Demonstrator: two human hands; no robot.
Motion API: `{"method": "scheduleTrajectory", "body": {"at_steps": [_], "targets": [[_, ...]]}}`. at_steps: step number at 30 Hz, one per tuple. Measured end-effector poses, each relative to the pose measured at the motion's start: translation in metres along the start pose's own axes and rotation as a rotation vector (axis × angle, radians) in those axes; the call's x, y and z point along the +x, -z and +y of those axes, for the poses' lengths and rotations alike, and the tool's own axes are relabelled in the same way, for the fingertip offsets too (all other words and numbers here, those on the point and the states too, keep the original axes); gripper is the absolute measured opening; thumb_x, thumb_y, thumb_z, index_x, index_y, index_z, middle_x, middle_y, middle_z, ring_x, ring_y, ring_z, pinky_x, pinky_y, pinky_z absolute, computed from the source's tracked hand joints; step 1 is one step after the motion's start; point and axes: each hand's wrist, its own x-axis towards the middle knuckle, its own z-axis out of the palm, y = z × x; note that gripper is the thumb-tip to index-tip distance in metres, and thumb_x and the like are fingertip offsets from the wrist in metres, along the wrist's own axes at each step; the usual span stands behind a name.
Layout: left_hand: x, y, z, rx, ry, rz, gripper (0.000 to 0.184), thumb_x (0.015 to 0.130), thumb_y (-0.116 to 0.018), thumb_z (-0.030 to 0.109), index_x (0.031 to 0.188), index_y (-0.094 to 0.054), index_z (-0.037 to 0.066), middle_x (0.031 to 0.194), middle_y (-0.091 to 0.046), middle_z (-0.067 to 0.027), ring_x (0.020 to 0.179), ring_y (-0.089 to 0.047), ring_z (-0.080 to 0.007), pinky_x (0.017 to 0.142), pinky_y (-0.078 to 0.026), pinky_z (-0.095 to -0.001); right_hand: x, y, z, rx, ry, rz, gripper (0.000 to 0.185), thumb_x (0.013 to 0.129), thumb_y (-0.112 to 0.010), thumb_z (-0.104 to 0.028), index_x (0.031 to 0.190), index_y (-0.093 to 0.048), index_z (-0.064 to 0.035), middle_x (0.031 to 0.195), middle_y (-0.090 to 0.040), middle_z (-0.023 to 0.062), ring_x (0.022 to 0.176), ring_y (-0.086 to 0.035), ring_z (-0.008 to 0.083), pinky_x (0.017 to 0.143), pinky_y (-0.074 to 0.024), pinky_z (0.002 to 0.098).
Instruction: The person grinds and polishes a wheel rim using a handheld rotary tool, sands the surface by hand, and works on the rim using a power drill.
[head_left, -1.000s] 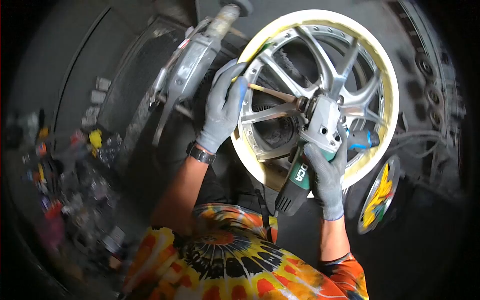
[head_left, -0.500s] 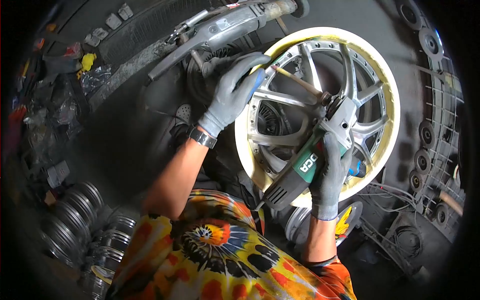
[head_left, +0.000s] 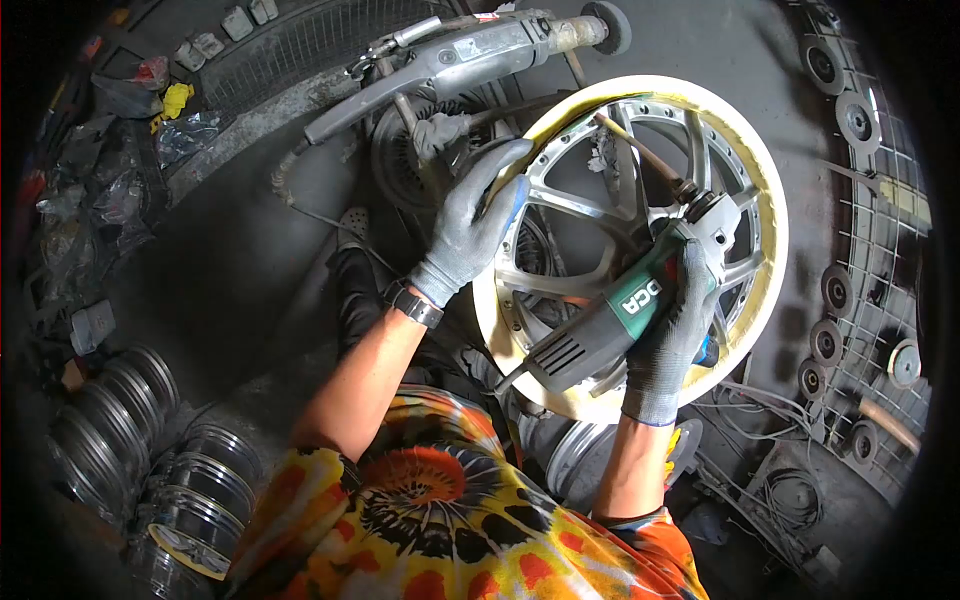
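Note:
A spoked metal wheel (head_left: 762, 250) with a pale yellow covering round its rim fills the middle right of the head view. My left hand (head_left: 468, 225), in a grey glove with a blue patch, is curled over the rim's upper left edge, thumb and fingers apart along it. My right hand (head_left: 675, 325), gloved too, wraps round the body of a green and black DCA angle grinder (head_left: 600, 335) lying across the spokes. From its head a long tapered rod (head_left: 645, 155) points up and left, its tip near the inner edge of the rim.
A large grey power tool with a round wheel (head_left: 490, 55) lies beyond the rim. Stacked metal rims (head_left: 205, 485) stand at the lower left. On the right, several abrasive discs (head_left: 858, 118) hang by a wire grid, with coiled cables (head_left: 790, 495) below.
The grinder and its rod have shifted up and right across the wheel, the tip sliding along the rim. My left hand keeps its place on the rim. The whole view has shifted slightly.

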Motion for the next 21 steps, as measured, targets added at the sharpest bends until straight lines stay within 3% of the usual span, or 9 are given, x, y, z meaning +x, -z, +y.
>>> {"method": "scheduleTrajectory", "body": {"at_steps": [3,4,7,11,12,15,21], "targets": [[-0.001,0.000,0.001,-0.010,0.004,0.009,0.038,0.103,-0.056,0.011,0.138,-0.058,-0.004,0.139,-0.062,-0.0181,0.132,-0.056,-0.0259,0.115,-0.039,-0.0365,-0.009,-0.004,-0.001,-0.007,0.000,-0.003,0.054,0.098,-0.070,-0.021,0.142,-0.045,-0.0027,0.117,-0.064,0.0144,0.091,-0.068,0.0197,0.077,-0.0600,0.0317],[-0.002,0.000,0.001,-0.014,0.007,0.012,0.038,0.103,-0.056,0.011,0.138,-0.058,-0.005,0.138,-0.062,-0.0182,0.132,-0.056,-0.0259,0.115,-0.039,-0.0364,-0.012,-0.004,0.005,-0.082,0.029,0.009,0.044,0.102,-0.064,-0.030,0.136,-0.057,-0.0036,0.115,-0.066,0.0114,0.097,-0.066,0.0175,0.084,-0.0567,0.0313],[-0.005,0.000,-0.002,0.013,0.018,0.007,0.037,0.104,-0.056,0.011,0.137,-0.059,-0.005,0.138,-0.062,-0.0181,0.132,-0.057,-0.0257,0.114,-0.040,-0.0361,-0.021,0.004,0.007,-0.110,-0.053,-0.027,0.045,0.101,-0.066,-0.030,0.136,-0.056,-0.0030,0.114,-0.067,0.0123,0.095,-0.067,0.0192,0.080,-0.0579,0.0308],[-0.007,-0.002,-0.001,-0.038,0.047,0.017,0.037,0.104,-0.055,0.012,0.137,-0.059,-0.005,0.139,-0.062,-0.0179,0.132,-0.056,-0.0252,0.114,-0.040,-0.0360,-0.024,0.022,0.012,-0.127,-0.096,-0.075,0.050,0.099,-0.067,-0.025,0.141,-0.049,-0.0035,0.114,-0.067,0.0136,0.088,-0.071,0.0226,0.076,-0.0620,0.0364],[-0.007,-0.002,-0.001,-0.047,0.051,0.020,0.037,0.105,-0.055,0.013,0.137,-0.059,-0.005,0.139,-0.063,-0.0176,0.132,-0.056,-0.0248,0.114,-0.040,-0.0360,-0.025,0.026,0.006,-0.060,-0.159,-0.111,0.075,0.094,-0.073,-0.014,0.154,-0.031,-0.0008,0.127,-0.061,0.0162,0.107,-0.064,0.0212,0.091,-0.0555,0.0345],[-0.008,-0.001,-0.003,-0.037,0.047,0.020,0.037,0.105,-0.055,0.013,0.138,-0.059,-0.003,0.138,-0.063,-0.0172,0.130,-0.057,-0.0241,0.112,-0.042,-0.0355,-0.021,0.037,0.004,-0.169,-0.169,-0.163,0.074,0.094,-0.073,-0.013,0.154,-0.032,-0.0006,0.126,-0.061,0.0152,0.110,-0.062,0.0203,0.094,-0.0539,0.0342],[-0.009,-0.002,0.001,-0.036,0.075,0.027,0.037,0.105,-0.055,0.012,0.139,-0.058,-0.002,0.136,-0.064,-0.0164,0.127,-0.059,-0.0222,0.109,-0.044,-0.0338,-0.010,0.034,-0.017,-0.230,-0.197,-0.249,0.075,0.091,-0.077,-0.015,0.152,-0.036,-0.0004,0.124,-0.063,0.0130,0.103,-0.065,0.0178,0.089,-0.0565,0.0326]]}}
